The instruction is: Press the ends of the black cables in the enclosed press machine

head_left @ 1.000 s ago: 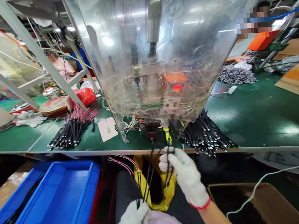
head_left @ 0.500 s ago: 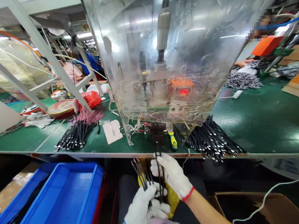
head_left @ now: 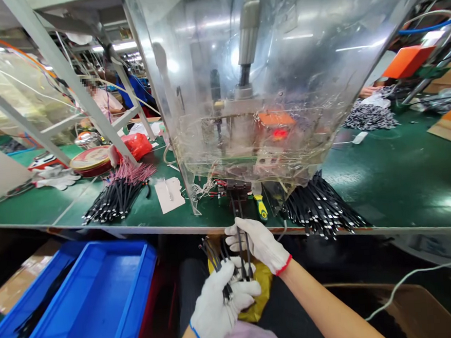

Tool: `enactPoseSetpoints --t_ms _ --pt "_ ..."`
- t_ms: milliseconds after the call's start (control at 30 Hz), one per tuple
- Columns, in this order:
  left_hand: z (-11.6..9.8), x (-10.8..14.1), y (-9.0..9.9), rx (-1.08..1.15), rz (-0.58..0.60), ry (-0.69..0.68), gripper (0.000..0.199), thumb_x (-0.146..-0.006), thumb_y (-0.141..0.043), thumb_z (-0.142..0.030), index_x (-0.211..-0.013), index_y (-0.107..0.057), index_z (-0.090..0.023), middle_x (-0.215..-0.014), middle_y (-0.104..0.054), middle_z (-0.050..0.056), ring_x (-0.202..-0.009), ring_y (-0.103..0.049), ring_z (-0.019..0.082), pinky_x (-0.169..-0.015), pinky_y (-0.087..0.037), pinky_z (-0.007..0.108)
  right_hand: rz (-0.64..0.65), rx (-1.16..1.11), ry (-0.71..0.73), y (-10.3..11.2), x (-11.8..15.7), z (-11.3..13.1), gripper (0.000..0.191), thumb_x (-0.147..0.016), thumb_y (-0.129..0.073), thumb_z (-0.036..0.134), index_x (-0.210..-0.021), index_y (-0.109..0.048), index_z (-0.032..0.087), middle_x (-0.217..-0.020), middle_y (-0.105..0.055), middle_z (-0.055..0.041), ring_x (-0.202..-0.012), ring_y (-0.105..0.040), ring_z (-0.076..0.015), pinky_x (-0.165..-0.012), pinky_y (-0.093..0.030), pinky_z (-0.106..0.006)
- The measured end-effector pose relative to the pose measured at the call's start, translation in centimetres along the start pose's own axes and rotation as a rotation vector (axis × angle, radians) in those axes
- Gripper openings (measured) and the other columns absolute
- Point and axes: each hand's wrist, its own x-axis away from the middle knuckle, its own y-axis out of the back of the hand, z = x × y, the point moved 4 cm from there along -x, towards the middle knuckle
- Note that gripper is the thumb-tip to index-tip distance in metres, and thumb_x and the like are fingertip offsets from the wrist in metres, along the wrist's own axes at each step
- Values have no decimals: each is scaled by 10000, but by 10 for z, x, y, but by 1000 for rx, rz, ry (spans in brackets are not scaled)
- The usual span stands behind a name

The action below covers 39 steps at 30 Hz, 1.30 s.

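Observation:
My left hand (head_left: 219,298), in a white glove with a blue cuff, is closed around several short black cables (head_left: 213,256) above my lap. My right hand (head_left: 262,244), gloved in white with a red cuff, pinches a pair of black cables (head_left: 242,258). Their upper ends reach into the small dark fixture (head_left: 239,188) at the foot of the machine, and their lower ends hang by my left fingers. A clear plastic shield (head_left: 288,72) covers the machine above. Beside the fixture lies a yellow-green screwdriver handle (head_left: 261,207).
On the green table (head_left: 388,178), a bundle of black cables (head_left: 320,203) lies right of the fixture and a pink-and-black cable bundle (head_left: 113,195) lies left. Blue trays (head_left: 80,302) stand at lower left, a cardboard box (head_left: 423,299) at lower right. Other people sit beyond the table.
My right hand has raised the two cables slightly, and their tips have gone from just short of the dark fixture into it. My left hand stays low with its cables.

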Motion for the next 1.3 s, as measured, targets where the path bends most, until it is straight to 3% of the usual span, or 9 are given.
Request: enactPoseSetpoints --t_ms 167,367,600,1033,1167,1233,1300 --pt "-7 0 -6 76 2 -23 234 -903 -557 -263 -1075 -572 -105 -935 -681 123 -705 -704 185 -516 -524 190 -22 -9 17 -2 -8 6 379 -823 -632 363 -533 -592 123 -738 -727 -124 -534 -665 -156 -534 -576 -269" --pt "-5 -6 6 114 23 -32 226 -867 -620 -257 -1028 -595 -100 -938 -669 130 -694 -684 169 -524 -520 180 -75 -62 -16 -7 -25 16 422 -914 -504 295 -537 -585 124 -721 -731 -116 -552 -679 -158 -550 -586 -270" --pt "0 -9 17 144 -4 -21 233 -837 -663 -249 -1001 -597 -97 -917 -659 126 -708 -671 173 -540 -522 187 -12 -124 -25 -6 -39 13 393 -917 -512 293 -570 -591 125 -735 -733 -124 -621 -701 -171 -651 -603 -310" --pt "1 -10 18 141 77 18 276 -772 -739 -263 -956 -601 -111 -871 -612 90 -667 -601 110 -500 -448 144 -53 -116 -48 -12 -37 18 419 -928 -475 277 -551 -569 122 -731 -728 -126 -579 -684 -162 -624 -592 -309" --pt "3 -3 26 78 45 50 294 -762 -748 -284 -970 -618 -122 -809 -601 56 -583 -537 61 -472 -409 124 93 -72 -37 4 -29 12 299 -923 -495 304 -723 -629 127 -737 -728 -89 -570 -680 -165 -578 -579 -297" --pt "3 2 41 -19 -43 25 307 -761 -749 -302 -991 -631 -136 -785 -600 37 -595 -545 57 -484 -413 114 208 -26 -104 21 -19 -7 318 -929 -487 378 -785 -633 136 -674 -712 -74 -527 -666 -160 -541 -561 -273" --pt "4 6 58 -162 -92 26 312 -754 -751 -335 -977 -638 -150 -739 -590 13 -582 -546 53 -447 -372 95 320 30 -271 40 -6 -41 456 -931 -433 508 -791 -630 121 -622 -693 -90 -492 -659 -171 -498 -543 -266"
